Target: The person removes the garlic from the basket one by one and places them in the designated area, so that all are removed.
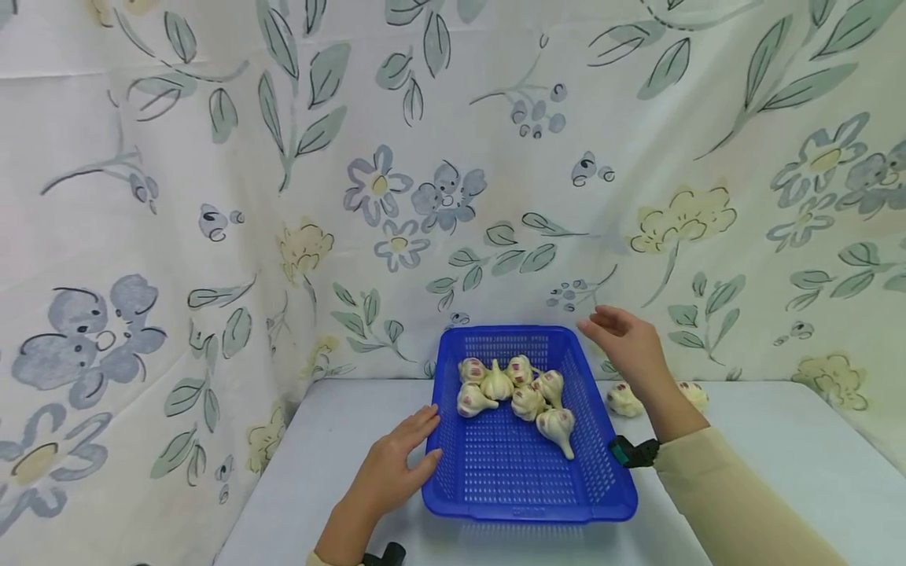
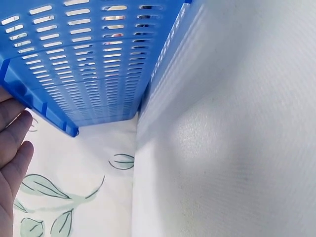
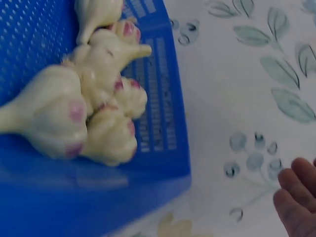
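Note:
A blue plastic basket (image 1: 520, 479) with slotted walls stands on the table, and several garlic bulbs (image 1: 527, 401) lie together mostly in its far half. At its left rim rests my left hand (image 1: 396, 464), fingers extended; the left wrist view shows those fingertips (image 2: 22, 121) against the rim's edge. My right hand (image 1: 626, 346) is raised by the far right corner of the basket, fingers loosely bent and holding nothing. In the right wrist view, the right hand's fingers (image 3: 296, 190) are apart from the basket wall, with bulbs (image 3: 59, 111) inside the basket.
Right of the basket, a garlic bulb (image 1: 624, 399) lies on the white table (image 1: 764, 456). Another bulb (image 1: 695, 395) shows partly behind my right forearm. A floral cloth (image 1: 495, 181) hangs behind the table and along its left side.

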Tool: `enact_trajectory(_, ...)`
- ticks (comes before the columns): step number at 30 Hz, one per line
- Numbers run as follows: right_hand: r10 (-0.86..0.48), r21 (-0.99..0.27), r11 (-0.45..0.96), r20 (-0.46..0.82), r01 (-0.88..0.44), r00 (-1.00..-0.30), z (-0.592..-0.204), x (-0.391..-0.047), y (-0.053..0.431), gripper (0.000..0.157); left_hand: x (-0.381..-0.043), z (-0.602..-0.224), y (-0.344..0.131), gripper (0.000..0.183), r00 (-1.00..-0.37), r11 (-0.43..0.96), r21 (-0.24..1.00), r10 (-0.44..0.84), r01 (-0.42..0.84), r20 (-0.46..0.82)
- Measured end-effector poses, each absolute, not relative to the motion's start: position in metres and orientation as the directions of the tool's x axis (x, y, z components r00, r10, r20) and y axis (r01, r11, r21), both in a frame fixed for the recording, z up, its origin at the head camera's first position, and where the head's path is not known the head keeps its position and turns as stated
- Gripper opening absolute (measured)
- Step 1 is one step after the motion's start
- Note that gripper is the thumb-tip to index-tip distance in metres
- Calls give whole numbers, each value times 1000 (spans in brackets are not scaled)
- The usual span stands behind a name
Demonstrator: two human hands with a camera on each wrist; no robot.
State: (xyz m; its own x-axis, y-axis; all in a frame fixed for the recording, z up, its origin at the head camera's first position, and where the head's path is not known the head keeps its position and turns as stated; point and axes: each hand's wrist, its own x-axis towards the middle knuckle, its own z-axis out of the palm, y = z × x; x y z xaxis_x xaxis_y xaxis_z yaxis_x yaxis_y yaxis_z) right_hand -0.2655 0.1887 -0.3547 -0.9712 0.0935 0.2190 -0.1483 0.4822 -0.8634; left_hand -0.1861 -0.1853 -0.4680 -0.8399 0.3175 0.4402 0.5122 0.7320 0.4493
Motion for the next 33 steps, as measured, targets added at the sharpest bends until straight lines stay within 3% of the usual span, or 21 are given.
enact_trajectory(6,-101,-820,551,117,-154,-988,-362,-272,158,74,-185,-466,-184,49,-839,732,448,321,514,439)
enact_trajectory(12,-202,-695,702,17,-157,-979,-378,-285,136,65,-184,-465,-185,49,-846,738,446,324,505,423)
enact_trajectory(22,-200,-651,755,-116,-78,-973,-408,-296,121,61,-184,-466,-183,49,-852,736,455,326,500,409)
enact_trajectory(33,-208,-682,729,-149,-52,-967,-419,-303,115,55,-185,-467,-183,49,-853,741,455,314,494,416)
